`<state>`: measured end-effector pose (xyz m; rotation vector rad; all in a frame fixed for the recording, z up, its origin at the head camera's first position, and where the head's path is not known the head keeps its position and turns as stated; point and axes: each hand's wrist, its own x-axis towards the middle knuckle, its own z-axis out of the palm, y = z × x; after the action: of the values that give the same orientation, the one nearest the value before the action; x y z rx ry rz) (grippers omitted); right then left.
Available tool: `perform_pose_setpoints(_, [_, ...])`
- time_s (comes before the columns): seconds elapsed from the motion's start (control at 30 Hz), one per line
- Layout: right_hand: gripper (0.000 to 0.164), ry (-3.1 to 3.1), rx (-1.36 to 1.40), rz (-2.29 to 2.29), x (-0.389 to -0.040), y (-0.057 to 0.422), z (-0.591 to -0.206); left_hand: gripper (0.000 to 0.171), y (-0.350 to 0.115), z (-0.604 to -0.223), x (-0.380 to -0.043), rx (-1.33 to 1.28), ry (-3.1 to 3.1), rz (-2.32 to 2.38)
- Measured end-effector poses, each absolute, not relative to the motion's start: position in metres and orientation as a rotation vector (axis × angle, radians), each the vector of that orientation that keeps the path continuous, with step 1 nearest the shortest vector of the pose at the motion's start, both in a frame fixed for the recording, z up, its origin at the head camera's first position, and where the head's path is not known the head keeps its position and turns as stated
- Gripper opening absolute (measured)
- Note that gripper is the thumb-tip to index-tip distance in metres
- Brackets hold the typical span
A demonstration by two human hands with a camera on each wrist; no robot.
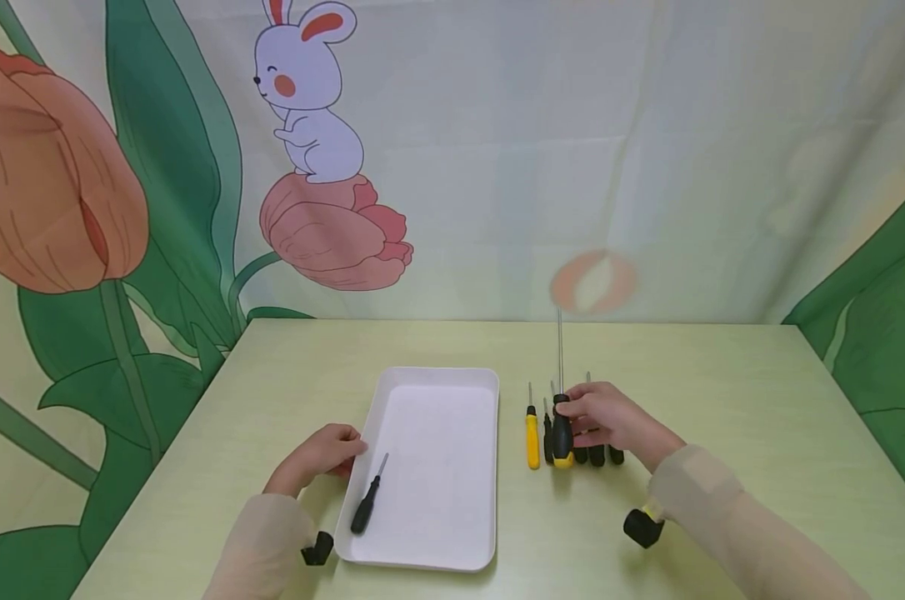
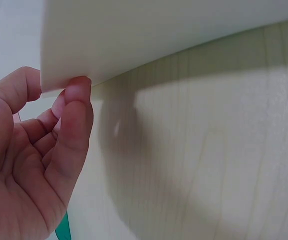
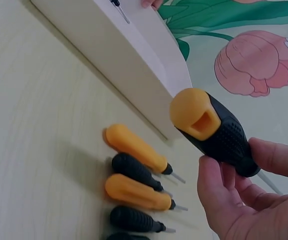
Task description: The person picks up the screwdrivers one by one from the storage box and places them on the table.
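Observation:
My right hand (image 1: 612, 418) holds a long screwdriver (image 1: 562, 432) by its black and yellow handle, raised above the table in the right wrist view, its shaft pointing away from me. Below it lies a row of several screwdrivers, among them a yellow-handled one (image 3: 136, 147), a black-handled one (image 3: 134, 170) and a second yellow one (image 3: 136, 192). My left hand (image 1: 323, 458) pinches the left rim of a white tray (image 1: 441, 467) between thumb and fingers. Inside the tray, near its left wall, rests a small black screwdriver (image 1: 366, 506).
The pale wood-patterned table (image 1: 722, 383) carries everything. A curtain printed with a rabbit (image 1: 313, 108) and tulips hangs behind its far edge. Black wrist cameras show at both wrists, the right one (image 1: 642, 528) just over the tabletop.

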<state>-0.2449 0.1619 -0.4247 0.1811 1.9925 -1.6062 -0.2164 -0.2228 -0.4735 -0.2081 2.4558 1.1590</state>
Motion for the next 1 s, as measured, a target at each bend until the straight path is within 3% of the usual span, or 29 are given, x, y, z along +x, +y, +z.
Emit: perform_pose_setpoints(1.0, [0.039, 1.964, 0.195, -1.571, -0.251, 0.22, -0.437, 0.015, -0.225, -0.475, -0.216, -0.209, 2.468, 1.131])
